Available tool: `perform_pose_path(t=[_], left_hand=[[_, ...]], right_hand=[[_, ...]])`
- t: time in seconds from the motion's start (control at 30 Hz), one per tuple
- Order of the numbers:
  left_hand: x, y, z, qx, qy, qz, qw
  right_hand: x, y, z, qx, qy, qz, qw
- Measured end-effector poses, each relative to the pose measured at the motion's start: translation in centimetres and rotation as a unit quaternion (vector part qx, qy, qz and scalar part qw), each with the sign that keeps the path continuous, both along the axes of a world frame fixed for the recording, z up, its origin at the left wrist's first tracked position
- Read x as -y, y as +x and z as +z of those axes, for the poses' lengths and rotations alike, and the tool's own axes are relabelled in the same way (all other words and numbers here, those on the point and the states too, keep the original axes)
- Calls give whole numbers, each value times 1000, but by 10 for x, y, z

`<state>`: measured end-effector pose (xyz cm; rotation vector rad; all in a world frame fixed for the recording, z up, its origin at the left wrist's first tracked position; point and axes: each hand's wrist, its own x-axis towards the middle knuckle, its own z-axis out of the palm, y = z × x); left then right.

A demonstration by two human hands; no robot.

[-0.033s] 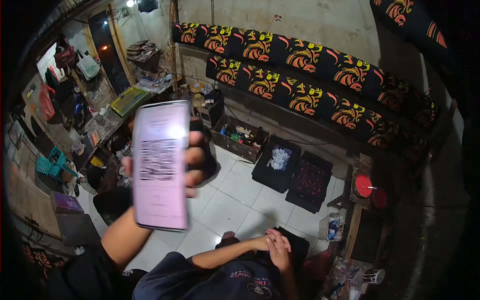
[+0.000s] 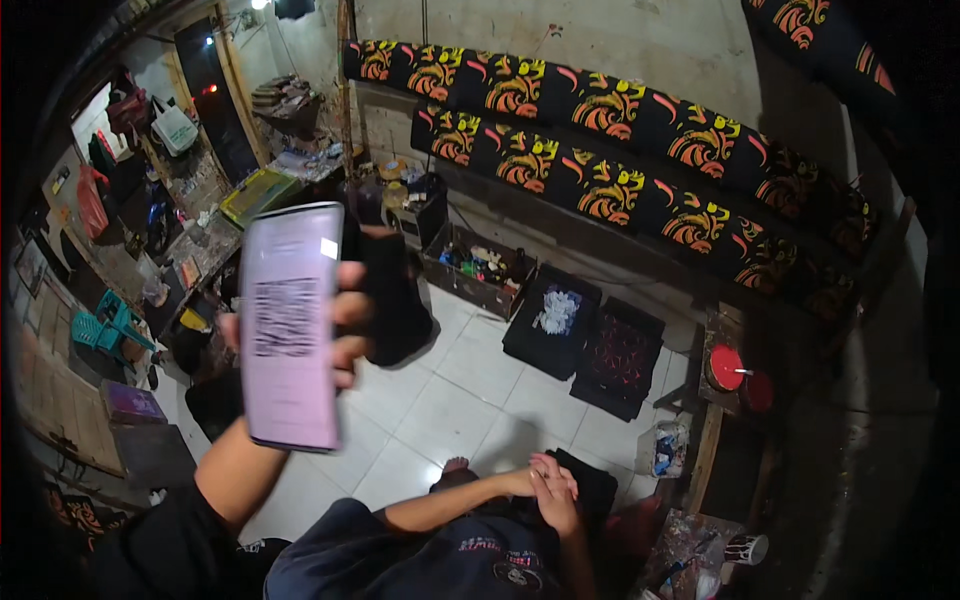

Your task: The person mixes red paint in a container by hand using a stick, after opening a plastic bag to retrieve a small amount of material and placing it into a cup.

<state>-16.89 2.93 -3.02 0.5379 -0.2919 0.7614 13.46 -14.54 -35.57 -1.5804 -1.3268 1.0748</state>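
My left hand [image 2: 522, 482] and my right hand [image 2: 556, 500] are clasped together above my dark navy shirt, fingers wrapped round one another. To their upper left, another person's hand [image 2: 348, 322] grips a phone [image 2: 289, 380] upright, its pale pink screen, showing a square code, turned toward the camera. That person's forearm and black sleeve [image 2: 150, 545] come in from the lower left. My bare foot [image 2: 455, 464] shows just beyond my forearm, on the white tiled floor [image 2: 445, 400]. A dark folded pile [image 2: 590, 480] lies just beside my clasped hands.
Black printed fabric [image 2: 610, 200] hangs in two rows along the wall. Stacked dark cloths [image 2: 535, 335] and a crate of bottles [image 2: 480, 265] line its foot. At right stand red paint containers [image 2: 725, 365] and a stained bench [image 2: 680, 550]; at left, a cluttered worktable [image 2: 200, 240] and teal chairs [image 2: 105, 330].
The other person's hand and phone have shifted slightly left and up, and the phone is turned a little. My clasped hands look almost unchanged.
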Motion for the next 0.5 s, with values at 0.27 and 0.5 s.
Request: perform_pose_path(t=[0.27, 0.5], left_hand=[[27, 140, -303, -524, 352, 4, 776], [20, 98, -543, -713, 417, -93, 556]], right_hand=[[7, 5, -51, 64, -188, 65, 978], [41, 52, -72, 177, -208, 54, 961]])
